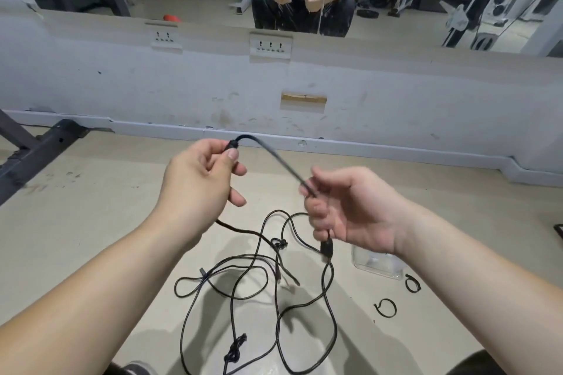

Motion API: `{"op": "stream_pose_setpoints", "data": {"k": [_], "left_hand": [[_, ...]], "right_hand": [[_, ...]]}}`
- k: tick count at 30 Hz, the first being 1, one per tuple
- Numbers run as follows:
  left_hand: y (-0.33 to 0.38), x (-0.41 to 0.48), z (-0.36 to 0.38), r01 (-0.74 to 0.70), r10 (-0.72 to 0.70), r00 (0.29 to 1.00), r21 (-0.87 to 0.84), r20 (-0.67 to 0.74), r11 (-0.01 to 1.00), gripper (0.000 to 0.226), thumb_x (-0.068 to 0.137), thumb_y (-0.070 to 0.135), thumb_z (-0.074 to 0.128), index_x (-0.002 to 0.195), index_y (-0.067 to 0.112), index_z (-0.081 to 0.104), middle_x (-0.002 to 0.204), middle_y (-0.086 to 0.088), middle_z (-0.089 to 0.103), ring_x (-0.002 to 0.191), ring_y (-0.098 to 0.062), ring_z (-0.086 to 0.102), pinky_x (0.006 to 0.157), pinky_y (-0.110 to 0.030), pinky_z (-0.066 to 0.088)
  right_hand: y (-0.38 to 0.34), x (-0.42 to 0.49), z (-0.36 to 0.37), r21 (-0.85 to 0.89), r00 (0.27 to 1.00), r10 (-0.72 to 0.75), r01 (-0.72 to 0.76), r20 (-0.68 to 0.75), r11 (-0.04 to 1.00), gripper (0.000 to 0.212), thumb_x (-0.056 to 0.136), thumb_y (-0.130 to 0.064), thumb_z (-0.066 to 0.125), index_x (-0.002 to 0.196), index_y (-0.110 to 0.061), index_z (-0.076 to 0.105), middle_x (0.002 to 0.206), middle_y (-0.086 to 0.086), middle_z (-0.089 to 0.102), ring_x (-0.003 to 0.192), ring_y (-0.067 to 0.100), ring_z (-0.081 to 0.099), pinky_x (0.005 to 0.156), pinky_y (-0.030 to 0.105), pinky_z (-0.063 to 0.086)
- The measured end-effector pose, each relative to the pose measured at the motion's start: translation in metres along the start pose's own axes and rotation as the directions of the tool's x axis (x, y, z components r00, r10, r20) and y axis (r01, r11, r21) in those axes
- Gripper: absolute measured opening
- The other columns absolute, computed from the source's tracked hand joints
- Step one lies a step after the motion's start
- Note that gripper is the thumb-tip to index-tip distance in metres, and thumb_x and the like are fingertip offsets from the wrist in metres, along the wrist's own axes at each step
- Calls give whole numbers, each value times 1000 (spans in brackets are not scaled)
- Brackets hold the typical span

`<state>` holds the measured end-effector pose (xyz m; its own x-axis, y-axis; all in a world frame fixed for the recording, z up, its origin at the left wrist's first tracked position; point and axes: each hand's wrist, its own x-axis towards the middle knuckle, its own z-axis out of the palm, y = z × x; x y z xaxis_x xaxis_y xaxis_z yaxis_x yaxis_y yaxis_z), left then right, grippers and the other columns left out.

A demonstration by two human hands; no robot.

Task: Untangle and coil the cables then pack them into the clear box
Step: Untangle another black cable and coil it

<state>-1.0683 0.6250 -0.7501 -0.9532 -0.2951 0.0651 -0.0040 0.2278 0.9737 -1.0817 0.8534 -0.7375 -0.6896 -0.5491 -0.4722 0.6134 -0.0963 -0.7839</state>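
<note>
- Right now your left hand (202, 175) pinches a thin black rubber-sheathed cable (271, 155) at a thick moulded end, thumb and forefinger closed on it, the other fingers loosely curled.
- Your right hand (344, 210) is closed around the same cable further along; the stretch between your two hands arches up and is blurred.
- Below your right fist the cable drops to a black rectangular plug or adapter block (327, 248), which hangs just under the fingers.
- Beneath both hands, the rest of the black cabling lies in a loose tangle (256, 280) on the beige floor (91, 222), with one knot (278, 243) near the middle and another knot (235, 347) nearer to you.
- To the right of the tangle, partly hidden by your right wrist, sits the clear plastic box (376, 263) on the floor; I cannot tell what, if anything, lies in it.
- Two small black looped ties rest on the floor near the box: one (412, 282) just beside its near corner, the other (385, 307) a little further toward you.
</note>
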Motion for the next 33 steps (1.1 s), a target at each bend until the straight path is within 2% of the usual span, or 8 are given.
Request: {"op": "stream_pose_setpoints", "data": {"k": [4, 10, 15, 19, 24, 28, 30, 33], "left_hand": [[-6, -1, 2, 8, -8, 999, -5, -37, 1000, 11, 105, 28, 56, 99, 28, 65, 81, 6, 75, 41, -18, 61, 36, -14, 33], [-26, -2, 3, -93, 5, 983, 483, 181, 870, 14, 100, 33, 60, 92, 25, 67, 69, 3, 74, 44, -19, 65, 46, -27, 51], [-39, -41, 40, -338, -87, 763, 509, 641, 792, 15, 102, 39, 57, 90, 38, 65, 67, 4, 65, 52, -2, 58, 58, -29, 44], [-35, -59, 53, -290, -186, 672, 486, 717, 825, 21, 100, 38, 55, 80, 43, 52, 81, -2, 70, 66, -15, 69, 66, -35, 57], [-22, -56, 49, -5, -222, 703, 317, 675, 949, 13, 98, 14, 61, 85, 15, 60, 77, -9, 68, 72, -29, 72, 64, -43, 59], [-10, -51, 44, 125, -114, 755, 28, 645, 992, 13, 100, 16, 65, 88, 14, 66, 63, -3, 55, 54, -20, 58, 81, -52, 58], [-3, -44, 40, 84, -34, 829, -64, 558, 994, 20, 105, 21, 59, 88, 14, 68, 55, 0, 51, 44, -14, 43, 64, -46, 59], [3, -32, 27, -211, 156, 904, 97, 398, 973, 24, 106, 29, 54, 89, 24, 70, 67, -10, 64, 53, -15, 39, 54, -31, 35]], "right_hand": [[8, -2, 11, -251, 997, -23, 41, 77, 967, 29, 104, -19, 42, 88, -8, 63, 66, 6, 48, 56, 20, 41, 58, 32, 40], [-2, -5, 17, 24, 952, -303, 302, 46, 953, 24, 107, -15, 39, 95, -11, 60, 80, 6, 61, 69, 21, 57, 70, 35, 54], [7, 9, 19, 13, 925, -347, 353, -156, 935, 22, 109, -20, 43, 102, -11, 61, 94, 8, 75, 94, 26, 75, 86, 42, 57], [15, 24, 7, -57, 875, -309, 311, -372, 949, 21, 107, -31, 51, 98, -15, 63, 102, 7, 79, 102, 23, 76, 95, 46, 57], [15, 32, -8, 24, 807, -324, 385, -493, 922, 18, 103, -30, 60, 97, -13, 60, 103, 12, 78, 92, 20, 77, 81, 37, 61], [12, 31, -15, -383, 676, -552, 402, -489, 832, 12, 101, -25, 64, 95, -15, 60, 90, 5, 80, 88, 15, 76, 74, 33, 52], [12, 28, -12, -413, 731, -543, 381, -414, 827, 11, 100, -19, 65, 92, -11, 62, 82, 7, 79, 76, 11, 74, 61, 29, 51], [17, 24, 1, -492, 845, -486, 332, -224, 805, 17, 102, -12, 61, 91, 0, 66, 71, 11, 73, 58, 10, 64, 58, 30, 44]]}}
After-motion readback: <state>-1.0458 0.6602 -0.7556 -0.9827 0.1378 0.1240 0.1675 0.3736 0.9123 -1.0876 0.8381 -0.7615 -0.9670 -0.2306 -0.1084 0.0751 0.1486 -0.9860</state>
